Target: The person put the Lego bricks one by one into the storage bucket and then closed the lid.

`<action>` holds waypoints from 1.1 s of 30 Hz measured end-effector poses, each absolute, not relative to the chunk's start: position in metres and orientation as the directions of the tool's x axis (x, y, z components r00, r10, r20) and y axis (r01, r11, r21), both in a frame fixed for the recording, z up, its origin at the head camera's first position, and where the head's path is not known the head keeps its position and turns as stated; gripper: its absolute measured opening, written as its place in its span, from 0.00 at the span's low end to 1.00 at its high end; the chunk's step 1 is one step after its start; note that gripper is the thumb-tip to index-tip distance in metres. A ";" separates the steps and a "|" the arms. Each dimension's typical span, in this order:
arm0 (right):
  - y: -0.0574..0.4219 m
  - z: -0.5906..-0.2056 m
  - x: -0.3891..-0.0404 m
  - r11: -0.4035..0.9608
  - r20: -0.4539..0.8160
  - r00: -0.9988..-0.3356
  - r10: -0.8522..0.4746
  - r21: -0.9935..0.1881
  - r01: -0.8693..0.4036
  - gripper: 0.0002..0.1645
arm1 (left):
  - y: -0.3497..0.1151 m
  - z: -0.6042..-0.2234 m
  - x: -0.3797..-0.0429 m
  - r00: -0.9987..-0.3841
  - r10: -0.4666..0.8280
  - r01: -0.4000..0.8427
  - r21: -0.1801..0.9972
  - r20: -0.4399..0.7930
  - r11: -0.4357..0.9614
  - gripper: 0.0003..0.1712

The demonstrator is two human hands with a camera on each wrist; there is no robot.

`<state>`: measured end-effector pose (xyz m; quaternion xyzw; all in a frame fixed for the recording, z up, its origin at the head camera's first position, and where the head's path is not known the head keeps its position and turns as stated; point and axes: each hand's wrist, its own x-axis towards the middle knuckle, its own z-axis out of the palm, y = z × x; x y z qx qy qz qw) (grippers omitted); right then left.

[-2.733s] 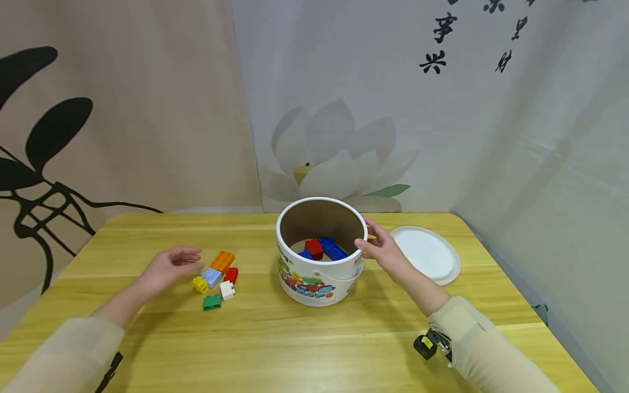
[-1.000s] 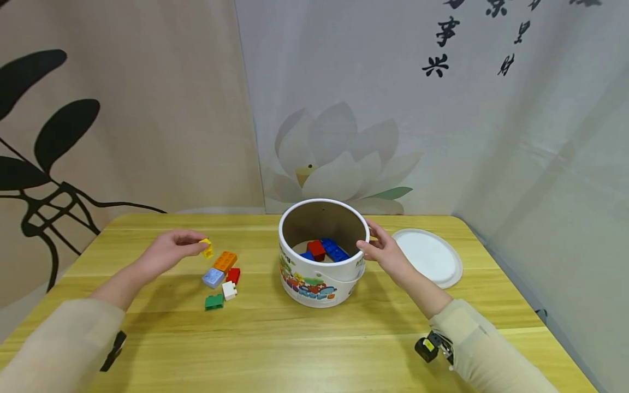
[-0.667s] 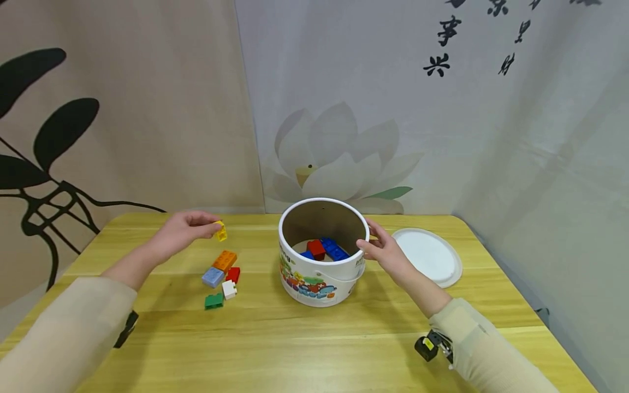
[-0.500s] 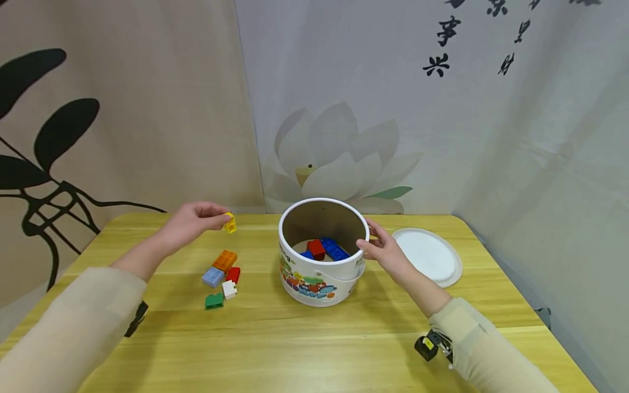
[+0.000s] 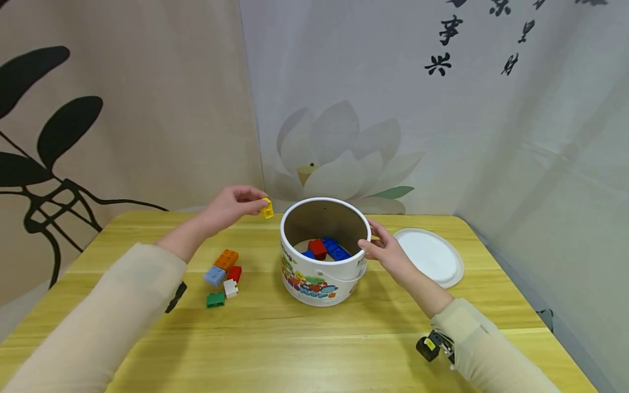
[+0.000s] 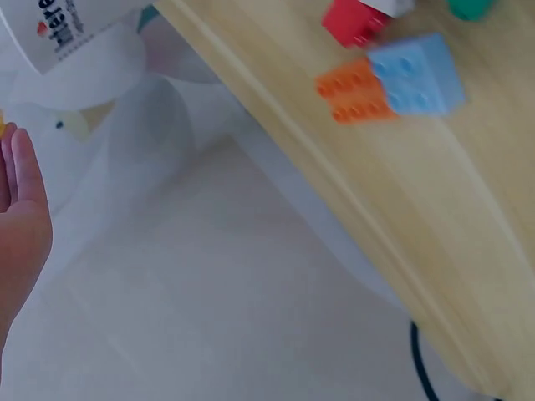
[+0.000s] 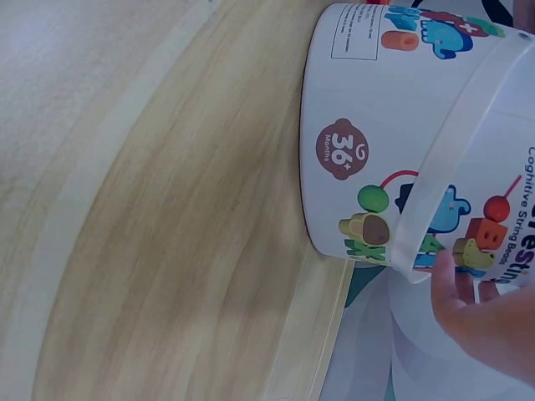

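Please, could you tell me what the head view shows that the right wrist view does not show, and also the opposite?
Only the head view: the white lid, the raised yellow brick, and the red brick and blue bricks inside the bucket.

Only the right wrist view: the round "36+ Months" mark and the framed panel of small print, both on the bucket's side.

Both: the bucket's outer wall, its white handle, the right grip on it and part of the wooden table.
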<state>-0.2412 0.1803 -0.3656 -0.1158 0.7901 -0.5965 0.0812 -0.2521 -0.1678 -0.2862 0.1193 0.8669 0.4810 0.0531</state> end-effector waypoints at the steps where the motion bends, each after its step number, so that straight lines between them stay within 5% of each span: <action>1: 0.180 -0.366 -0.241 0.260 0.008 -0.961 -0.278 -0.962 -0.083 0.38 | -0.164 -0.286 -0.254 -0.963 0.269 0.168 0.850 0.032 0.500 0.23; 20: 0.180 -0.366 -0.242 0.253 0.016 -0.959 -0.284 -0.963 -0.091 0.38 | -0.107 -0.299 -0.263 -0.935 0.349 0.213 0.873 0.053 0.439 0.16; 33: 0.180 -0.364 -0.241 0.261 -0.001 -0.961 -0.275 -0.963 -0.073 0.37 | -0.141 -0.303 -0.266 -0.955 0.281 0.210 0.890 0.097 0.405 0.22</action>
